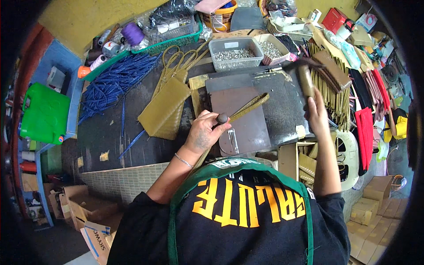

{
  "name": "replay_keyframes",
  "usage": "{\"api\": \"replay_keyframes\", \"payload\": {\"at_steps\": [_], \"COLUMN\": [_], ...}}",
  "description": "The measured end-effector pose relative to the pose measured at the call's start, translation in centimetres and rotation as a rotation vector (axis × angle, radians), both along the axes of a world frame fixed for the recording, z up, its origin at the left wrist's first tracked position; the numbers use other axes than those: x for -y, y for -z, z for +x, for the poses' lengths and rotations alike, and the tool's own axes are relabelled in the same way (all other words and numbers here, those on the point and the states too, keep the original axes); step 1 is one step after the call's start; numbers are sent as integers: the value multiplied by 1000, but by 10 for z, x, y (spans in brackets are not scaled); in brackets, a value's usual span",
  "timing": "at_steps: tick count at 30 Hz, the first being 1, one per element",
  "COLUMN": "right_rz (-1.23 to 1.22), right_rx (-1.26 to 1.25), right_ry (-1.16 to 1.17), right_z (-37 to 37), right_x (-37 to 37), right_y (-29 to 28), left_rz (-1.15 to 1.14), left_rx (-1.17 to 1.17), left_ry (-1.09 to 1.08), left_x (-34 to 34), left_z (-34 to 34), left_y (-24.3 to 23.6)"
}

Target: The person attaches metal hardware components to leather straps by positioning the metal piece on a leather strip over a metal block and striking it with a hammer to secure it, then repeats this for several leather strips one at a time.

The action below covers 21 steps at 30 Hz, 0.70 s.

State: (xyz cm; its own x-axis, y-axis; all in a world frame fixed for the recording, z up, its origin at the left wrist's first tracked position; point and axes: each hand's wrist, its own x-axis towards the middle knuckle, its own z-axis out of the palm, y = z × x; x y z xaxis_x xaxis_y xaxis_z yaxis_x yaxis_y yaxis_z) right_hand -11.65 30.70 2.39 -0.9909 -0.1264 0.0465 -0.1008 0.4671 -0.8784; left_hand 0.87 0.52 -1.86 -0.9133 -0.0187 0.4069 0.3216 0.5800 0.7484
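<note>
My left hand (204,133) is closed around an upright setting punch with a round dark top (222,118). An olive woven strap (252,106) runs out from under these fingers toward the right. The punch's lower end is hidden by my hand. My right hand (316,110) grips a hammer by its wooden handle (305,81), raised to the right of the work; its dark head is smeared by motion. Beneath the strap lies a brown board (254,134), with a slim shiny metal piece (233,141) near its front edge.
Left of the board lies an olive woven bag (165,108) with strap loops, beside blue cords (112,79). Behind stand a clear tub (235,52) and a smaller basket (270,47), both with small metal fittings. Olive strips (335,99) heap at right. A green jug (44,112) stands far left.
</note>
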Motion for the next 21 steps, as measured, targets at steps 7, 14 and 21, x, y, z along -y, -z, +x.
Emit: {"api": "replay_keyframes", "payload": {"at_steps": [7,14,21], "right_rz": [188,261,-92], "right_rx": [-478,-514,-504], "right_ry": [-490,-606,-531], "right_z": [70,72,74], "right_x": [48,62,63], "right_y": [-104,-87,-139], "left_rz": [-55,-128,-20], "left_rx": [42,25,-23], "left_ry": [-49,-28,-12], "left_x": [-1,-1,0], "left_z": [1,-2,1], "left_y": [-2,1,-1]}}
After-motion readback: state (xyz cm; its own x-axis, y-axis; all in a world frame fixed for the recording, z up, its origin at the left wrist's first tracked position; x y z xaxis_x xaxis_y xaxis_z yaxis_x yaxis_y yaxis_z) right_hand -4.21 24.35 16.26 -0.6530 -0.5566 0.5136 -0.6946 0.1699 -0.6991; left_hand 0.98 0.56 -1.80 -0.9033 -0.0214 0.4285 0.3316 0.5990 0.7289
